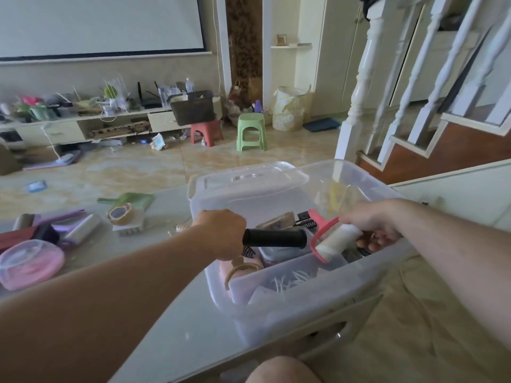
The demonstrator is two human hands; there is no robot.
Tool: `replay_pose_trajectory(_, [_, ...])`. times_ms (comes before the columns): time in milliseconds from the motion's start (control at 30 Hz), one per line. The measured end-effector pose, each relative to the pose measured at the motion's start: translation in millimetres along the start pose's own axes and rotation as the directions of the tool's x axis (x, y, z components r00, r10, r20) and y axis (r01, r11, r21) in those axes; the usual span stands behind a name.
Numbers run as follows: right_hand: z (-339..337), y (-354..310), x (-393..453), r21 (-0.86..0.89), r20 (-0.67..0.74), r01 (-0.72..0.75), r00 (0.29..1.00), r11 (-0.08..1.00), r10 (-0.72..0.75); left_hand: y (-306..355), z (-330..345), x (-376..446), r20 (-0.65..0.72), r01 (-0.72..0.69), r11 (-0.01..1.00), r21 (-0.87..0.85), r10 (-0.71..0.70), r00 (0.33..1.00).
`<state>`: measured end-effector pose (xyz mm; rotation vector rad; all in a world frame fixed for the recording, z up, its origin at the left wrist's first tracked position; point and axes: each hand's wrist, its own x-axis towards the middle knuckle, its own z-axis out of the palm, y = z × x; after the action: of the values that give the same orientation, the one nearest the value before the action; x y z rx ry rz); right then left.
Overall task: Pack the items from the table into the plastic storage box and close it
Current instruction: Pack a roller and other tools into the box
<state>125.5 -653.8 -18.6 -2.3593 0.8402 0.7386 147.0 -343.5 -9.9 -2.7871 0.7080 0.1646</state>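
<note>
A clear plastic storage box (pixel 309 297) stands open at the table's right edge, several items inside. Its clear lid (pixel 249 179) leans at the box's far side. My left hand (pixel 221 233) grips a black cylindrical handle (pixel 276 238) held level over the box. My right hand (pixel 373 228) holds a red-framed lint roller (pixel 336 240) with a white roll, low inside the box. On the table at left lie a pink lidded container (pixel 30 264), a purple lint roller (pixel 77 228), a tape roll (pixel 120 214) on a white brush (pixel 130 228) and a green dustpan (pixel 132 200).
The white table (pixel 171 335) ends just right of the box, above a beige floor. A staircase with white balusters (pixel 414 106) rises at right. Red stool (pixel 206 132), green stool (pixel 250 132) and a cluttered low cabinet (pixel 83 120) stand far across the room.
</note>
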Motion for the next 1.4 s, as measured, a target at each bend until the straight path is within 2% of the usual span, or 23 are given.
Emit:
replay_pose_trajectory(133, [-2, -2, 6, -0.017, -0.051, 0.039, 0.998, 0.999, -0.04, 3, 4, 11, 0.081, 0.008, 1.0, 0.019, -0.009, 0.997])
replay_pose_trajectory(300, [-12, -1, 0, 0.064, -0.205, 0.243, 0.952, 0.968, -0.226, 6, 10, 20, 0.168, 0.042, 0.995, 0.09, -0.056, 0.984])
replay_pose_trajectory(400, [-18, 3, -3, -0.041, -0.341, 0.372, 0.867, 0.927, -0.363, 6, 15, 25, 0.185, 0.08, 0.991, 0.105, -0.099, 0.978])
replay_pose_trajectory(467, [-24, 7, -3, -0.123, -0.417, 0.396, 0.811, 0.91, -0.41, 8, 16, 29, 0.132, 0.081, 0.99, 0.114, -0.096, 0.987])
replay_pose_trajectory(567, [-32, 11, -7, -0.228, -0.457, 0.443, 0.738, 0.867, -0.497, 12, 18, 33, 0.061, 0.036, 0.997, 0.065, -0.04, 0.997])
replay_pose_trajectory(667, [-38, 13, -9, -0.401, -0.477, 0.444, 0.645, 0.801, -0.597, 17, 24, 30, 0.125, -0.028, 0.999, 0.047, 0.022, 0.992])
replay_pose_trajectory(767, [-37, 7, -6, -0.492, -0.519, 0.427, 0.555, 0.758, -0.65, 22, 26, 27, 0.23, -0.058, 0.996, 0.066, 0.041, 0.972])
replay_pose_trajectory(867, [-29, -6, 7, -0.458, -0.563, 0.468, 0.505, 0.756, -0.654, 26, 26, 29, 0.205, -0.059, 0.998, 0.016, 0.054, 0.977])
replay_pose_trajectory(933, [-24, -16, 22, -0.374, -0.584, 0.494, 0.533, 0.785, -0.613, 26, 25, 33, 0.138, -0.048, 0.999, -0.016, 0.049, 0.989])
replay_pose_trajectory(1000, [-19, -26, 38, -0.268, -0.561, 0.477, 0.629, 0.837, -0.538, 25, 23, 36, 0.098, -0.052, 0.998, -0.042, 0.056, 0.994])
replay_pose_trajectory(1067, [-11, -31, 49, -0.309, -0.491, 0.353, 0.736, 0.883, -0.466, 25, 24, 37, 0.097, -0.055, 0.998, -0.033, 0.058, 0.994])
replay_pose_trajectory(1100, [-7, -32, 51, -0.385, -0.491, 0.259, 0.756, 0.886, -0.434, 25, 25, 38, 0.095, -0.058, 0.998, -0.037, 0.061, 0.994])
replay_pose_trajectory(1167, [-3, -35, 50, -0.531, -0.573, 0.101, 0.689, 0.841, -0.445, 25, 25, 39, 0.087, -0.056, 0.997, -0.05, 0.06, 0.994])
replay_pose_trajectory(1200, [-3, -37, 49, -0.562, -0.591, 0.084, 0.656, 0.823, -0.47, 24, 24, 39, 0.065, -0.064, 0.996, -0.057, 0.068, 0.996])
replay_pose_trajectory(1233, [-3, -39, 49, -0.566, -0.581, 0.104, 0.654, 0.818, -0.484, 23, 25, 40, 0.041, -0.069, 0.996, -0.059, 0.071, 0.997])
replay_pose_trajectory(1333, [4, -40, 50, -0.512, -0.388, 0.276, 0.771, 0.813, -0.506, 20, 25, 41, -0.03, -0.085, 0.993, -0.088, 0.083, 0.996])
replay_pose_trajectory(1400, [1, -42, 40, -0.416, -0.308, 0.377, 0.797, 0.827, -0.519, 21, 24, 45, -0.096, -0.098, 0.988, -0.116, 0.087, 0.992])
